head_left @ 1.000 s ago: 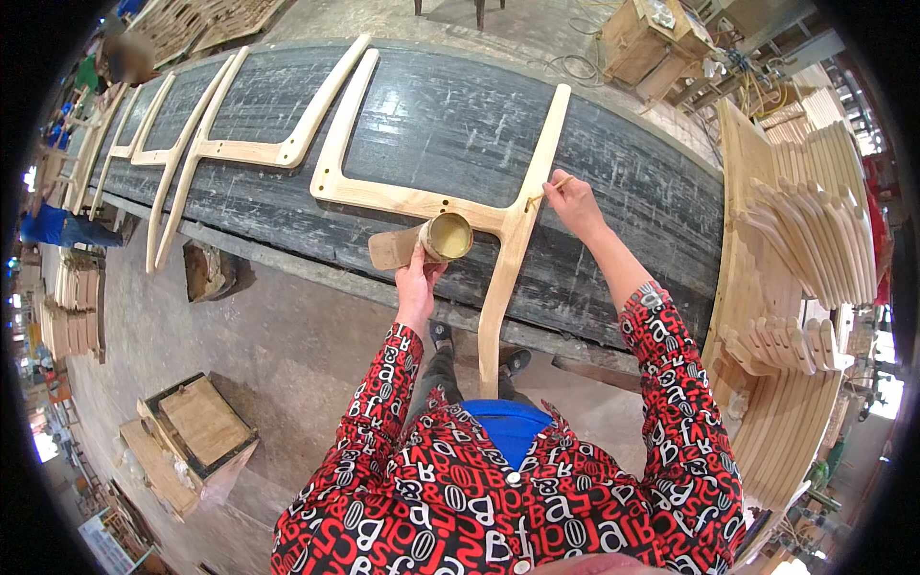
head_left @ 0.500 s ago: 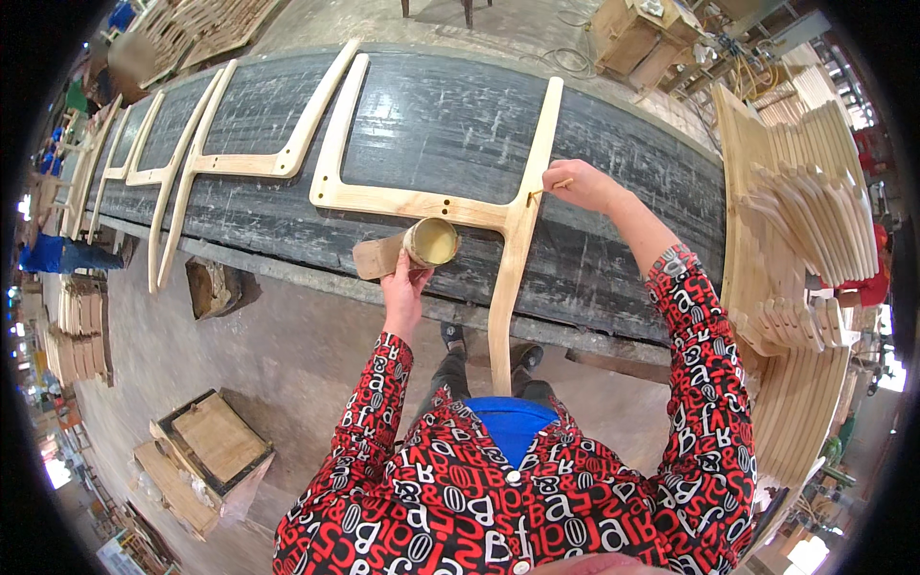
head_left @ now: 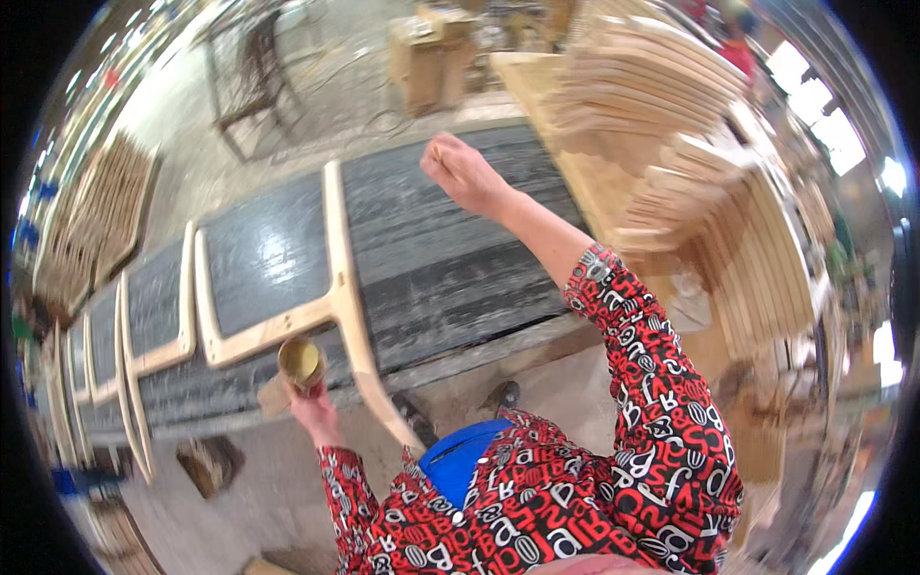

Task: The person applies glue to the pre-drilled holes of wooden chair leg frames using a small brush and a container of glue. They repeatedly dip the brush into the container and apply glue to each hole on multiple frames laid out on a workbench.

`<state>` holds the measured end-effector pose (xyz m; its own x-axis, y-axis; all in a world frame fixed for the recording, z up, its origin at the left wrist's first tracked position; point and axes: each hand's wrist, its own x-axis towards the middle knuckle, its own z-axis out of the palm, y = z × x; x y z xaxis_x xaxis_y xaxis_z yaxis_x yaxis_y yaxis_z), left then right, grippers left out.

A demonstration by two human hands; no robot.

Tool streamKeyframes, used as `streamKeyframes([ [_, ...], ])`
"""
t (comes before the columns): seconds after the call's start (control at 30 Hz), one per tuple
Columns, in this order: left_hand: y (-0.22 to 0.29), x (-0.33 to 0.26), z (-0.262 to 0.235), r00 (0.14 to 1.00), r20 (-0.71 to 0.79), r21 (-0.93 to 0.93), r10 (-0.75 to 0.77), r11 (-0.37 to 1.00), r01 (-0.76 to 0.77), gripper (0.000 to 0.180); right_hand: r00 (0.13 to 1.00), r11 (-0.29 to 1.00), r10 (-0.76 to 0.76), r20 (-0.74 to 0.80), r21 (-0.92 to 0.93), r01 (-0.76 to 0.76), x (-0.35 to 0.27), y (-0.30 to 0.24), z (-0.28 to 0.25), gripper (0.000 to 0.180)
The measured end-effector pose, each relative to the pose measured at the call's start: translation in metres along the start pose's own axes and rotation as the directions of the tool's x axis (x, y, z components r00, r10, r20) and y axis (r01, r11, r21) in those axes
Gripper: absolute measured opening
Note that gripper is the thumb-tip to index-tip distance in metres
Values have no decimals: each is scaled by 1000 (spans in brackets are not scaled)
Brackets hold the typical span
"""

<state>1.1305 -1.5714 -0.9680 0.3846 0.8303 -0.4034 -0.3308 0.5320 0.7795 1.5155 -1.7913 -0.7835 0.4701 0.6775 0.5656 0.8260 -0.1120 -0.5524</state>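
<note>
My left hand (head_left: 314, 414) grips a round cup (head_left: 287, 361) of yellowish paste over the table's near edge. A flat brown piece (head_left: 272, 395) juts out beside the cup. My right hand (head_left: 465, 177) is raised over the far side of the dark table, closed; only a bit of a small stick (head_left: 438, 150) shows between its fingers, blurred. Nearest to my hands lies a pale wooden chair frame (head_left: 273, 326), one long leg reaching over the table edge toward me. My right hand is apart from it.
More wooden frames (head_left: 158, 356) lie along the dark table (head_left: 460, 249) to the left. Stacked curved wood parts (head_left: 642, 86) stand on the right. Behind the table are a metal stand (head_left: 251, 81) and a cardboard box (head_left: 431, 62). A hollow block (head_left: 209, 465) sits on the floor.
My right hand has lifted away from the frame's joint, outward over the table. The view has swung right, so the frames now appear farther left. My left hand still holds the cup.
</note>
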Motion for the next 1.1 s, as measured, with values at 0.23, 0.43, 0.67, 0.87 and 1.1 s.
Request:
streamKeyframes([
  [0.23,-35,-77,75,974,218,-329,-68,934,139,32,942,332,-4,-335,-889,-315,-65,33,-379,53],
  [0.43,-52,-143,122,997,-5,-295,-81,953,76,31,630,-182,583,-513,-838,-515,-235,63,-556,90],
  [0.67,-50,-172,129,999,47,-252,-12,967,24,40,322,-206,749,-579,-666,-717,-274,89,-607,70],
  [0.87,-65,-175,130,991,117,-232,68,972,-39,42,497,-111,727,-473,-796,-595,-283,85,-600,52],
  [1.1,-62,-138,100,981,167,-337,101,941,-39,39,804,-69,470,-365,-923,-379,-237,37,-546,54],
])
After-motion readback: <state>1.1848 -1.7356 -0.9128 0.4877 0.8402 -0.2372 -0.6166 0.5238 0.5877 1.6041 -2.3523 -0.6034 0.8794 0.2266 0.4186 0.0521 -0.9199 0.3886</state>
